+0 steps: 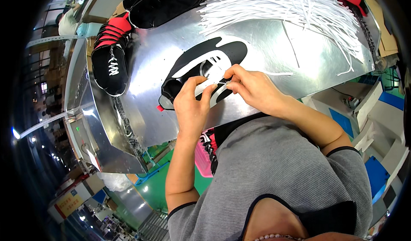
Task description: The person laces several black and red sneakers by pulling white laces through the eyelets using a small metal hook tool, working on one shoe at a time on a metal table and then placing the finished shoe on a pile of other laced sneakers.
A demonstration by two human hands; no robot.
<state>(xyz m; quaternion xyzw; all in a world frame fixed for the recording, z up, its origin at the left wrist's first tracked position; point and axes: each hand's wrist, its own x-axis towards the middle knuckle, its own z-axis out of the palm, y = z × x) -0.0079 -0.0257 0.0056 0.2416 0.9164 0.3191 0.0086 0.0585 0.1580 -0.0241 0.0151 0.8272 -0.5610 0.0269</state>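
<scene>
A black and white shoe upper (233, 50) with a small red tab lies on the metal tabletop (150, 65) in front of me. My left hand (192, 102) grips the upper's white eyelet edge between thumb and fingers. Close beside it, my right hand (257, 89) pinches the end of a white shoelace at the same edge. Part of that lace (280, 74) sticks out past my right hand onto the metal. White strands cross the upper's opening. My fingers hide the exact spot where lace and eyelet meet.
A large heap of white shoelaces (278, 10) lies at the far right. Black uppers with red parts are piled at the far edge (158, 5), and a laced black and red one (110, 65) lies at the left. Cardboard (381, 31) stands beyond the right edge.
</scene>
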